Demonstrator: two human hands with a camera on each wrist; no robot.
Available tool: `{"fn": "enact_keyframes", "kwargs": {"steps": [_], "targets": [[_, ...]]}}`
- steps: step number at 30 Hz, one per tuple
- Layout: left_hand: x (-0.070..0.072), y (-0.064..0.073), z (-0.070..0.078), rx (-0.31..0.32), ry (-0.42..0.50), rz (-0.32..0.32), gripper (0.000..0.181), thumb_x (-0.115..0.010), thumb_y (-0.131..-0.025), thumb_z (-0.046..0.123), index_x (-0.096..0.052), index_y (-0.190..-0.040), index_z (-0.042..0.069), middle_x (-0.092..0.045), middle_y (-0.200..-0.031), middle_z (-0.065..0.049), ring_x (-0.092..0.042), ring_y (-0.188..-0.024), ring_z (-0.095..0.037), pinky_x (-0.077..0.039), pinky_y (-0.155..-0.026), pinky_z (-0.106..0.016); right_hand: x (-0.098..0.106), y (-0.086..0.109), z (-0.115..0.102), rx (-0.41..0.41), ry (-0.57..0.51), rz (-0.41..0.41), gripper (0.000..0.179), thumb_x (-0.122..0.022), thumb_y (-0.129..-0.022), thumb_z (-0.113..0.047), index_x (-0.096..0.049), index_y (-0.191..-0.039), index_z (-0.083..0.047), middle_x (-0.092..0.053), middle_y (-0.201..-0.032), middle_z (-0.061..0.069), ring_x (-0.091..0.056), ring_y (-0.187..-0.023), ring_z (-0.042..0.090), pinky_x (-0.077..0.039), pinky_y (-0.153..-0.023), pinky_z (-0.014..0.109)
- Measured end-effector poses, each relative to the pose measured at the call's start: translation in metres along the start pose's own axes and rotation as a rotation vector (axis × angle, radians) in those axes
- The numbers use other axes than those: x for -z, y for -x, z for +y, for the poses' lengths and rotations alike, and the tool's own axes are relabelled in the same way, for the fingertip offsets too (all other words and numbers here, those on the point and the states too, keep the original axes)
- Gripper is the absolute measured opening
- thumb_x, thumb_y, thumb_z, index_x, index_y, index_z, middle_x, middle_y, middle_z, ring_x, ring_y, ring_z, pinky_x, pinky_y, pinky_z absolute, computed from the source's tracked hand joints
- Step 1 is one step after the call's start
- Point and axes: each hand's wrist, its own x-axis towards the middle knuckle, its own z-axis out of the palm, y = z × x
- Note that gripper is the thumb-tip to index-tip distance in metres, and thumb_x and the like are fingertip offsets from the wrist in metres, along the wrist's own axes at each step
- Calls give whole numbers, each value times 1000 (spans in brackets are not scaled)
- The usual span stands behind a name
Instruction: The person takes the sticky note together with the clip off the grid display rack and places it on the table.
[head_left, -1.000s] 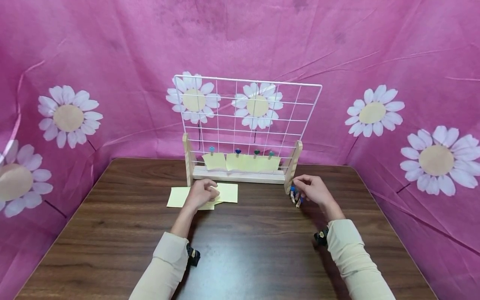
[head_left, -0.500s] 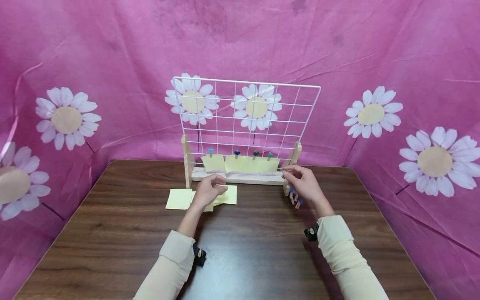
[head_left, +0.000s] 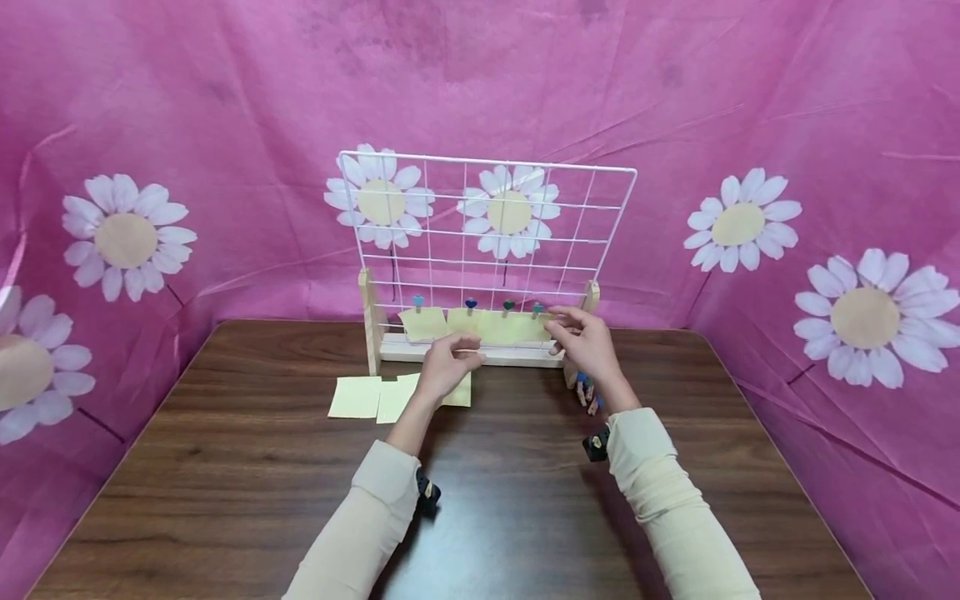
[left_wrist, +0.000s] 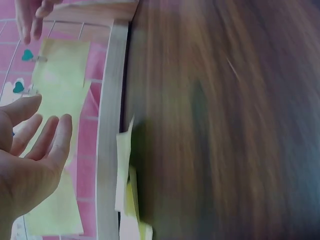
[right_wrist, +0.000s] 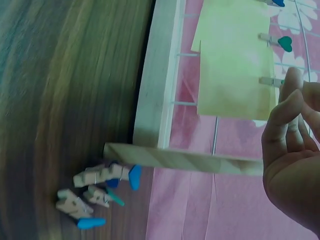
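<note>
Yellow sticky notes (head_left: pixel 423 323) hang in a row on the lower part of a white wire grid (head_left: pixel 487 159), under small clothespins with heart tops. My left hand (head_left: pixel 448 367) hovers before the row, its fingers spread and loosely bent; in the left wrist view nothing lies between them. At the row's right end, my right hand (head_left: pixel 588 343) has its fingertips near the teal-heart clothespin (head_left: pixel 537 309). From the left wrist view, a gap shows between those fingers (left_wrist: pixel 26 30) and that clothespin. In the right wrist view a fingertip covers part of its heart.
Loose yellow notes (head_left: pixel 354 397) lie on the brown table (head_left: pixel 247 467) at front left of the grid. Several clothespins (right_wrist: pixel 75 205) with blue and green tops lie by the right wooden foot (right_wrist: pixel 185 159). A pink flowered cloth (head_left: pixel 480 75) hangs behind.
My right hand has moved left and up from the loose clothespins to the row's right end. My left hand has moved right and up from over the loose notes.
</note>
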Motion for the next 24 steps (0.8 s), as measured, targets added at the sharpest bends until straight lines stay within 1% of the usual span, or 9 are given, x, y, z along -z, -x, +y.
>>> {"fn": "enact_keyframes", "kwargs": {"steps": [3, 9, 12, 18, 21, 24], "targets": [[-11, -6, 2, -1, 24, 18, 36, -74, -89, 4, -67, -122, -6, -68, -122, -22, -68, -108, -33, -59, -93, -38, -5, -5, -1, 10, 2, 20, 36, -66, -99, -9, -63, -133, 1, -70, -108, 28, -63, -55, 8, -56, -43, 26], [-32, -13, 3, 23, 68, 65, 36, -76, -87, 2, -68, -122, -3, -70, -121, -18, -68, -109, -32, -60, -91, -34, -11, -12, -3, 9, -32, 35, 36, -67, -99, -9, -64, -132, 2, -70, -107, 31, -63, -54, 6, -55, -44, 21], [-37, -15, 4, 23, 77, 85, 36, -76, -87, 1, -68, -122, -4, -70, -121, -19, -68, -110, -32, -60, -92, -34, -14, -15, -5, -1, -29, 35, 35, -67, -99, -10, -64, -131, 2, -70, -107, 30, -63, -53, 6, -54, -45, 19], [-42, -19, 8, 12, 78, 137, 33, -75, -87, 2, -69, -120, -3, -70, -121, -18, -68, -112, -32, -59, -95, -35, -18, -20, -8, -5, 0, 39, 33, -66, -99, -11, -66, -131, 0, -72, -105, 26, -61, -50, 5, -54, -44, 19], [-46, -21, 9, 10, 86, 141, 32, -75, -88, 2, -69, -119, -3, -70, -120, -18, -68, -111, -32, -59, -96, -35, -19, -20, -9, -8, 15, 42, 34, -66, -100, -11, -65, -132, 1, -72, -105, 26, -61, -49, 4, -54, -44, 19], [-50, -24, 9, 12, 85, 128, 33, -75, -88, 2, -69, -119, -3, -70, -121, -18, -67, -112, -32, -59, -96, -34, -20, -20, -9, -19, 13, 51, 35, -66, -100, -10, -64, -132, 2, -72, -105, 27, -61, -49, 5, -56, -45, 22]]}}
